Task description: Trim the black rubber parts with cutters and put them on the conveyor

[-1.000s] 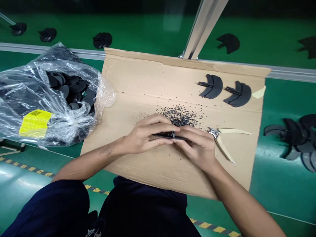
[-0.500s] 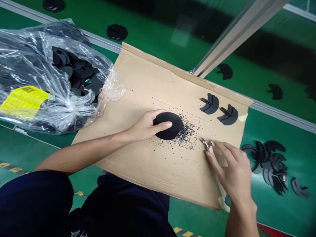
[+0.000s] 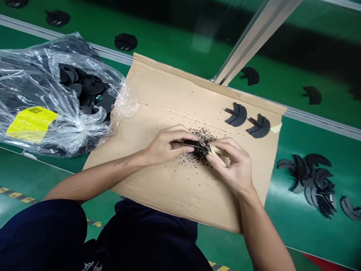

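Over the middle of a cardboard sheet (image 3: 169,199), my left hand (image 3: 158,148) grips a rounded black plastic part (image 3: 187,143), seen nearly edge-on between thumb and fingers. My right hand (image 3: 237,162) is closed on small nippers with pale yellow handles (image 3: 218,153). Their metal head meets the right end of the black part; whether the jaws bite on it cannot be seen. Black crumbs (image 3: 199,163) lie scattered beneath both hands. Two curved black pieces with thin sticks (image 3: 239,114) rest beyond my right hand on the cardboard.
A clear plastic bag (image 3: 25,86) of black discs (image 3: 94,88), with a yellow label, overlaps the cardboard's left side. Curved black pieces (image 3: 310,177) are heaped on the green surface at right. A metal post (image 3: 248,41) rises behind the cardboard, with more black pieces beyond the rail.
My right hand has brought the nippers left to the black part. My left hand has turned that part from its broad face to nearly edge-on.
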{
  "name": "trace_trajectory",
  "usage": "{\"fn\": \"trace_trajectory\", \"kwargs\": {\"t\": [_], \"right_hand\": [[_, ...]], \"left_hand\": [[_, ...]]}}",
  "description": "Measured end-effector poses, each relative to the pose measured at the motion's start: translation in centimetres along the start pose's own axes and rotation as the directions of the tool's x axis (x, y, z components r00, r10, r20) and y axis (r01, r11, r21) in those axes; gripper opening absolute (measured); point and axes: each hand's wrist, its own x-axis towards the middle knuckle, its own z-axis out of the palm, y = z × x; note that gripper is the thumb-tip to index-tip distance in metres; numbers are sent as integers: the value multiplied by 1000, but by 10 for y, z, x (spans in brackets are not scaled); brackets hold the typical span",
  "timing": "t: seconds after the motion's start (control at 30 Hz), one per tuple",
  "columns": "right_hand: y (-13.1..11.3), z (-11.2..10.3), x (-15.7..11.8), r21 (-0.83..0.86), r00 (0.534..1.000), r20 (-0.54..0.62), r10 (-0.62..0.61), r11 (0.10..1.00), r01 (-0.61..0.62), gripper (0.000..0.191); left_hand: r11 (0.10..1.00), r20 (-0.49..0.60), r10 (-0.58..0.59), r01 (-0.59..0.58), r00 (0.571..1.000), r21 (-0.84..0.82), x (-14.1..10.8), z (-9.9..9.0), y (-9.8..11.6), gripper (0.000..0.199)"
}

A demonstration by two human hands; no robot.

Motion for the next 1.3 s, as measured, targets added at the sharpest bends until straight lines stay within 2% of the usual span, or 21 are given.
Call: {"fn": "trace_trajectory", "kwargs": {"t": [0.1, 0.3, 0.57, 0.77, 0.93, 1.0, 1.07, 1.17, 1.23, 1.3], "right_hand": [[2, -4, -8, -38, 998, -9, -60, 998, 60, 19], [5, -4, -14, -142, 978, -43, -203, 971, 195, 37], [11, -9, -16, -270, 950, 8, -313, 914, 304, 47], [10, -10, -20, -358, 939, 48, -341, 871, 335, 40], [7, -7, -19, -236, 960, -2, -279, 933, 270, 36], [9, -6, -17, -245, 964, -27, -264, 937, 250, 34], [11, -6, -15, -339, 953, -45, -299, 902, 267, 33], [14, -6, -15, -510, 932, -5, -362, 803, 309, 31], [15, -5, -15, -568, 927, 35, -374, 755, 326, 30], [15, -4, -15, -575, 924, 44, -380, 747, 335, 31]], "left_hand": [[1000, 17, 15, -14, 1000, -9, 0, 0, 0, 24], [998, 59, 44, -42, 997, -41, 1, 0, 0, 27], [998, 137, 29, -23, 990, -51, 1, -6, 1, 26], [999, 187, 23, -19, 982, -26, 3, -11, 1, 23], [1000, 192, 29, -29, 981, -2, 5, -14, 6, 24], [998, 184, 39, -45, 982, 31, 7, -16, 9, 27], [994, 198, 69, -85, 978, 72, 7, -17, 11, 32], [980, 256, 106, -144, 961, 135, 6, -15, 11, 38], [968, 278, 109, -166, 954, 189, 5, -13, 10, 38], [947, 261, 116, -187, 958, 263, 4, -12, 9, 36]]}}
